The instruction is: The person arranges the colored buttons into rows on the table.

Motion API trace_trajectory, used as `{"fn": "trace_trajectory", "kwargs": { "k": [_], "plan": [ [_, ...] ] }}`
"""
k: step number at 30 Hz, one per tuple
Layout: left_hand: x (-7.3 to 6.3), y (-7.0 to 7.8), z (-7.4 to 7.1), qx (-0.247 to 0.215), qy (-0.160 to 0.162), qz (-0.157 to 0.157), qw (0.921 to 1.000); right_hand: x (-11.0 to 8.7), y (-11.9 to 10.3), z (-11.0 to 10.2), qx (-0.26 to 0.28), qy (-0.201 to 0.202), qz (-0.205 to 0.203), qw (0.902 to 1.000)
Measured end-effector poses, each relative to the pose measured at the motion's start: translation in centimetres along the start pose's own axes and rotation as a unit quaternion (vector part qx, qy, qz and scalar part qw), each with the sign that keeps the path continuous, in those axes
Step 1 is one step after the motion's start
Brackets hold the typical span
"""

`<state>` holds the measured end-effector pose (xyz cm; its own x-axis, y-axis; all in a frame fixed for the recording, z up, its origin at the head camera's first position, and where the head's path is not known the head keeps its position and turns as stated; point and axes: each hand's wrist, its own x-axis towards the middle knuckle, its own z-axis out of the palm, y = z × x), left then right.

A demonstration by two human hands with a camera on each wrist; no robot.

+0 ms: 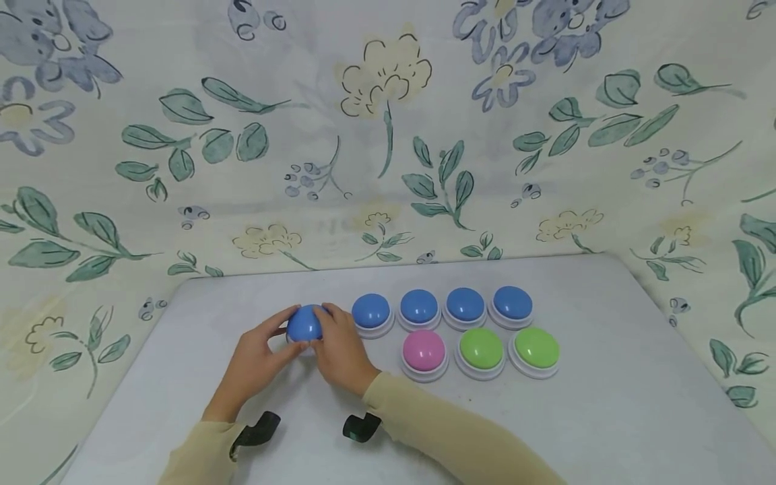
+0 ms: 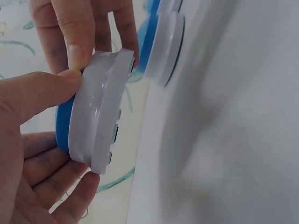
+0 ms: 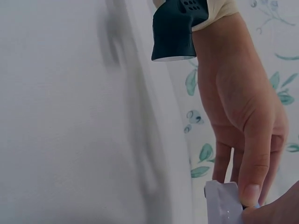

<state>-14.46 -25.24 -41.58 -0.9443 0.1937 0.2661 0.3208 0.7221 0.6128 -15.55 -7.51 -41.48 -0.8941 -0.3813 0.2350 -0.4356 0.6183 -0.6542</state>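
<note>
A round push button with a blue dome point(image 1: 303, 325) and a white base point(image 2: 100, 112) is held between both hands, tilted and raised off the white table. My left hand point(image 1: 257, 357) grips it from the left, its thumb on the near side and its fingers around the far side and base. From the right, my right hand point(image 1: 344, 350) pinches its edge, the thumb close to the left thumb. Small feet show on the underside in the left wrist view. Only a corner of the white base point(image 3: 222, 200) appears in the right wrist view.
Right of the hands stands a row of several blue buttons point(image 1: 418, 306). In front of it are a pink button point(image 1: 424, 351) and two green buttons point(image 1: 481, 349). A floral cloth point(image 1: 388, 148) hangs behind the white table point(image 1: 636, 404). Dark wrist cameras point(image 1: 362, 428) sit below the hands.
</note>
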Motion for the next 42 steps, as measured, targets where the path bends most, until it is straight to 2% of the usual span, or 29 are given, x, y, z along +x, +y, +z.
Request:
{"fn": "trace_trajectory", "kwargs": {
  "k": [9,21,28,35,42],
  "plan": [
    [-1.2,1.3,0.5,0.008,0.021,0.033,0.9992,-1.6,0.1,-0.9,0.006,-0.009,-0.009,0.9999],
    [-2.0,3.0,1.8,0.02,0.056,0.076,0.9953,-3.5,1.1,-2.3,0.028,-0.008,-0.035,0.999],
    [-2.5,3.9,2.4,0.027,0.055,0.064,0.9961,-4.5,1.7,-2.8,0.016,-0.014,-0.041,0.9989],
    [-2.7,4.4,3.3,0.02,0.058,0.086,0.9944,-5.4,2.4,-3.2,0.014,-0.014,-0.039,0.999],
    [-2.8,5.2,4.2,0.018,0.048,0.08,0.9955,-6.4,3.2,-3.5,0.022,-0.018,-0.033,0.9991]
  ]
}}
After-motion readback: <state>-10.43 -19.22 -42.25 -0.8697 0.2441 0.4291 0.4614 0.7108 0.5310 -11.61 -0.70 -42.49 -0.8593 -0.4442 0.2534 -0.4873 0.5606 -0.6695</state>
